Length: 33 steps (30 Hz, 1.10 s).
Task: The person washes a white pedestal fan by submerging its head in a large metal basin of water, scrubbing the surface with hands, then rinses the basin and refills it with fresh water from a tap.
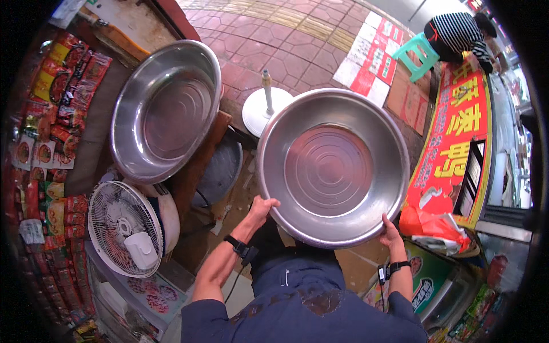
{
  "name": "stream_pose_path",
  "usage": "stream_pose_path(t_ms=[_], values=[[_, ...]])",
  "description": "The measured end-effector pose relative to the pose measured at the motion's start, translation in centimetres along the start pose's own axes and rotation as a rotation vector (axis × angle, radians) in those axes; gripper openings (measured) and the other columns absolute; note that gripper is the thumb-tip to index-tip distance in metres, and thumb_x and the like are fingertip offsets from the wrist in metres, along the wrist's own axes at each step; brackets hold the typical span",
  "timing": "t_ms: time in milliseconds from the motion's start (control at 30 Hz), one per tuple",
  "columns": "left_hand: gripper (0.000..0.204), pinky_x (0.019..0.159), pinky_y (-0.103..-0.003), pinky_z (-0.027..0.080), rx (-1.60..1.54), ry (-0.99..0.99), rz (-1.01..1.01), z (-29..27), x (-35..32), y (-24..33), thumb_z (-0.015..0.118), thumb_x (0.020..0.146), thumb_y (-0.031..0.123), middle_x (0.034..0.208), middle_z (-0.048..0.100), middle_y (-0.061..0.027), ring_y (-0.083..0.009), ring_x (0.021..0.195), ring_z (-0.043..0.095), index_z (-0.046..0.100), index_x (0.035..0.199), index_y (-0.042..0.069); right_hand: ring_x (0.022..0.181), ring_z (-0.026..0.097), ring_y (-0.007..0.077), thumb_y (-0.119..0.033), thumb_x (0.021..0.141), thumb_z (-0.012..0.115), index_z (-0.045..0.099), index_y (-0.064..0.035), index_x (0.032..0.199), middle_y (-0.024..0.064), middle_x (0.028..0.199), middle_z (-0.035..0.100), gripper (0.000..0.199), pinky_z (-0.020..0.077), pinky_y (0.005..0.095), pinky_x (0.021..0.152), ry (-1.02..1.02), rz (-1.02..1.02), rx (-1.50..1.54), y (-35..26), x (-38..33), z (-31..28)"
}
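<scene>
A wide, round stainless-steel basin point(329, 220) is held out in front of me, its hollow side facing up. My left hand point(262, 210) grips the rim at its lower left, thumb over the edge. On the lower right of the same rim, my right hand point(392, 233) is closed too, with its thumb up along the metal. Concentric rings mark the basin's bottom, and nothing lies in it. A second steel basin point(128, 128) of like shape leans tilted at the left, apart from my hands.
Below the second basin is a white fan point(120, 228). A round white base with a pole point(266, 108) stands beyond my basin. Colourful packets point(57, 148) line the left; a red and yellow sign point(452, 143) runs along the right. A person sits near a green stool point(416, 56).
</scene>
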<state>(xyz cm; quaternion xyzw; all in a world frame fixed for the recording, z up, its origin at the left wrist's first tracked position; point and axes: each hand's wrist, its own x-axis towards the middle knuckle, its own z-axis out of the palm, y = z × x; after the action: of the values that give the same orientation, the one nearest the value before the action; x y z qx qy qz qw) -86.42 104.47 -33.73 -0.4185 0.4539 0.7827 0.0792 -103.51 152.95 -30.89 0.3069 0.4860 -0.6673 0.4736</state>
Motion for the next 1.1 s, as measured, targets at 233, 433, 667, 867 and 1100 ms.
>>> stream_pose_path(t_ms=[233, 433, 667, 867, 1100], values=[[0.044, 0.079, -0.036, 0.058, 0.056, -0.099, 0.230, 4.1, 4.9, 21.4, 0.072, 0.084, 0.018, 0.105, 0.069, -0.0130, -0.0232, 0.088, 0.068, 0.061, 0.119, -0.007, 0.096, 0.065, 0.0217, -0.014, 0.084, 0.071, 0.066, -0.0017, 0.102, 0.0075, 0.102, 0.069, 0.022, 0.0535, 0.0369, 0.089, 0.005, -0.236, -0.016, -10.2, 5.5, 9.8], [0.058, 0.064, -0.021, 0.049, 0.136, -0.031, 0.546, -0.9, 11.7, 38.7, 0.065, 0.099, 0.024, 0.120, 0.066, -0.0084, -0.0090, 0.079, 0.063, 0.043, 0.148, 0.001, 0.109, 0.062, 0.0258, -0.011, 0.084, 0.070, 0.065, 0.0004, 0.111, 0.0102, 0.109, 0.067, 0.030, 0.0480, 0.0400, 0.104, -0.055, -0.292, 0.080, -23.6, 11.9, 21.4], [0.022, 0.051, -0.023, 0.047, -0.381, 0.636, 0.642, -22.1, 16.5, 61.4, 0.076, 0.091, 0.026, 0.086, 0.060, 0.0020, -0.0114, 0.068, 0.062, 0.058, 0.100, 0.016, 0.105, 0.064, 0.0245, -0.010, 0.085, 0.070, 0.062, 0.0001, 0.112, 0.0106, 0.114, 0.065, 0.030, 0.0551, 0.0417, 0.092, 0.051, -0.282, 0.049, -37.3, 12.8, 34.2], [0.105, 0.053, -0.027, 0.049, -0.355, 1.005, 0.544, -31.0, 17.4, 73.0, 0.085, 0.083, 0.028, 0.103, 0.062, -0.0071, -0.0168, 0.073, 0.067, 0.011, 0.155, 0.010, 0.103, 0.066, 0.0261, -0.012, 0.088, 0.067, 0.062, 0.0007, 0.111, 0.0116, 0.111, 0.067, 0.026, 0.0564, 0.0452, 0.091, 0.058, -0.220, -0.002, -45.7, 15.7, 42.0], [0.032, 0.056, -0.024, 0.049, -0.323, 0.995, 0.508, -29.6, 23.0, 76.5, 0.079, 0.089, 0.032, 0.082, 0.057, 0.0019, -0.0089, 0.066, 0.058, 0.055, 0.100, 0.014, 0.110, 0.063, 0.0279, -0.011, 0.090, 0.064, 0.058, 0.0008, 0.118, 0.0123, 0.118, 0.064, 0.031, 0.0538, 0.0464, 0.097, -0.006, -0.138, -0.207, -55.9, 25.8, 52.0]])
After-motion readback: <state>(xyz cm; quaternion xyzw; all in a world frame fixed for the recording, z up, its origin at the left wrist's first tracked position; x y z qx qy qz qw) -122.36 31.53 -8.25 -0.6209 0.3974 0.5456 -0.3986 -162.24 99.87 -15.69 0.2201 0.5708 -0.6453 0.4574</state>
